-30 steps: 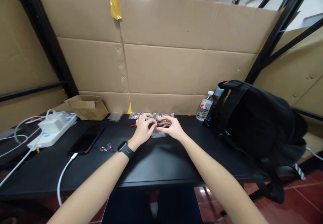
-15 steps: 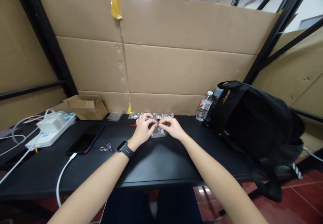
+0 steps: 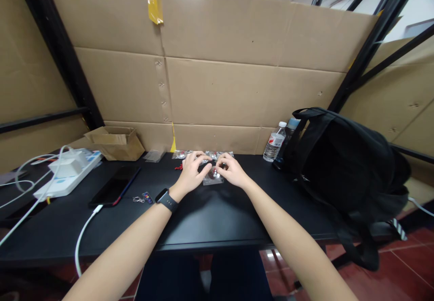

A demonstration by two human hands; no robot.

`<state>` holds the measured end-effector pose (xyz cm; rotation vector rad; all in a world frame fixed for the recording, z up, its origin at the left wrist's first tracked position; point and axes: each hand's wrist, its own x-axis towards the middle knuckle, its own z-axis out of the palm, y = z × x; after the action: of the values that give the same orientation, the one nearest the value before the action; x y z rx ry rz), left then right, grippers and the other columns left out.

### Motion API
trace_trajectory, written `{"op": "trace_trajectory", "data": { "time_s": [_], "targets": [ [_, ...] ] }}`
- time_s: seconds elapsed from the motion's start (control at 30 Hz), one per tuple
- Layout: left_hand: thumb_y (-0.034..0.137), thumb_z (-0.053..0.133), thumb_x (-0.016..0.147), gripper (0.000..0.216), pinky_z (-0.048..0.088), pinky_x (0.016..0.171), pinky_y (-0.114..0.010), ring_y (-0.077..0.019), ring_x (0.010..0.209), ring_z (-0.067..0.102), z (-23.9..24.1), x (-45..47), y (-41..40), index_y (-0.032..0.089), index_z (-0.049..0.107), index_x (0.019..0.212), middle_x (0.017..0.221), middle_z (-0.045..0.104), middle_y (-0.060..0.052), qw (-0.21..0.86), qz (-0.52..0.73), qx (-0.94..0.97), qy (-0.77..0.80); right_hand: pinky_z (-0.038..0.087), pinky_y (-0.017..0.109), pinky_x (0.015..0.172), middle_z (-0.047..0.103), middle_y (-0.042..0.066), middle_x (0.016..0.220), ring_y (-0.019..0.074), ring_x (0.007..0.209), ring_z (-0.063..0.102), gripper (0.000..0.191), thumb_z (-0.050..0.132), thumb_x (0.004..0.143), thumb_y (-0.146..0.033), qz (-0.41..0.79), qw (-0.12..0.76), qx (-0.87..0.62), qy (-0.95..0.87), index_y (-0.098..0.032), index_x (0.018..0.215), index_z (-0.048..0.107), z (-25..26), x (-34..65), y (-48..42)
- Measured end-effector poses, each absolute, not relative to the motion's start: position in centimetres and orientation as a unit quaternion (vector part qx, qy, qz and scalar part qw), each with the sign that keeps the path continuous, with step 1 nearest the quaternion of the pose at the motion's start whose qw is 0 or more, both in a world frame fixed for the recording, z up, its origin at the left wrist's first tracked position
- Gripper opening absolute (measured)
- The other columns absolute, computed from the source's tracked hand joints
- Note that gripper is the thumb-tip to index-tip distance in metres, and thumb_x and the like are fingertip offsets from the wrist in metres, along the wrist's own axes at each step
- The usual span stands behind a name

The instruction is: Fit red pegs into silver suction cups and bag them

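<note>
A small, clear plastic packet with a round red-and-silvery thing (image 3: 213,176) in it is laid flat on the black, smooth-topped counter (image 3: 206,228), in the gap between the two hands. By the left hand (image 3: 194,171), on whose wrist a dark, square-faced watch (image 3: 166,199) is worn, nothing is seen to be grasped: its thumb and fingers are parted, and the packet is placed just to the right of its thumb. By the right hand (image 3: 233,171) the packet's right upper part is overlapped, with the fingertips curved in beside the red centre; whether the packet is pinched there or only touched cannot be told. Behind the hands, further clear, shiny plastic packets (image 3: 181,154) are set in a row near the tan cardboard wall (image 3: 217,97), partly hidden by the fingers. A small, bright-red thing (image 3: 179,167) is seen just left of the left hand's knuckles.
</note>
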<state>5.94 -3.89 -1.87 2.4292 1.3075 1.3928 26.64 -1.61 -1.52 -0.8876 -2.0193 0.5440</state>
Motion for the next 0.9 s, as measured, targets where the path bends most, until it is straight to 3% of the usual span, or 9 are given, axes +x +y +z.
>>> {"op": "trace_trajectory", "data": {
  "time_s": [0.27, 0.47, 0.6, 0.77, 0.9],
  "targets": [
    [0.042, 0.064, 0.090, 0.017, 0.036, 0.097, -0.044, -0.0281, 0.119, 0.048, -2.8, 6.2, -3.4, 0.031, 0.077, 0.095, 0.120, 0.064, -0.005, 0.019, 0.387, 0.834, 0.393, 0.049, 0.025, 0.063, 0.055, 0.005, 0.099, 0.0167, 0.087, 0.060, 0.018, 0.066, 0.087, -0.035, 0.279, 0.413, -0.322, -0.805, -0.019, 0.077, 0.067, -1.1, 26.5, -2.1],
    [0.042, 0.066, 0.089, 0.016, 0.033, 0.095, -0.045, -0.0289, 0.111, 0.052, -3.0, 5.3, -2.6, 0.031, 0.079, 0.089, 0.106, 0.071, -0.005, 0.004, 0.399, 0.805, 0.438, 0.048, 0.028, 0.073, 0.061, 0.005, 0.098, 0.0170, 0.087, 0.059, 0.010, 0.062, 0.089, -0.026, 0.165, 0.400, -0.360, -0.827, -0.020, 0.090, 0.070, -0.9, 28.1, -1.2],
    [0.042, 0.064, 0.090, 0.018, 0.029, 0.094, -0.046, -0.0283, 0.101, 0.056, -2.7, 3.4, -1.8, 0.032, 0.078, 0.086, 0.098, 0.076, -0.005, -0.005, 0.379, 0.806, 0.455, 0.047, 0.031, 0.082, 0.064, 0.005, 0.097, 0.0165, 0.083, 0.059, 0.014, 0.065, 0.080, -0.014, 0.092, 0.361, -0.423, -0.826, -0.019, 0.091, 0.071, -0.9, 31.0, 0.3],
    [0.036, 0.065, 0.087, 0.018, 0.027, 0.091, -0.043, -0.0268, 0.091, 0.061, -2.7, 1.2, -0.8, 0.031, 0.078, 0.074, 0.082, 0.077, -0.005, 0.006, 0.314, 0.836, 0.449, 0.049, 0.031, 0.079, 0.071, 0.007, 0.101, 0.0206, 0.084, 0.064, 0.035, 0.083, 0.064, -0.025, 0.138, 0.252, -0.486, -0.826, -0.020, 0.098, 0.075, -1.4, 33.8, 1.3],
    [0.037, 0.071, 0.080, 0.017, 0.031, 0.088, -0.036, -0.0220, 0.078, 0.067, -2.8, 0.7, -0.7, 0.031, 0.076, 0.065, 0.073, 0.075, -0.001, 0.073, 0.244, 0.870, 0.421, 0.050, 0.031, 0.079, 0.075, 0.006, 0.098, 0.0229, 0.085, 0.067, 0.046, 0.087, 0.059, -0.028, 0.177, 0.200, -0.494, -0.827, -0.022, 0.103, 0.076, -2.0, 34.5, 1.7]
  ]
}}
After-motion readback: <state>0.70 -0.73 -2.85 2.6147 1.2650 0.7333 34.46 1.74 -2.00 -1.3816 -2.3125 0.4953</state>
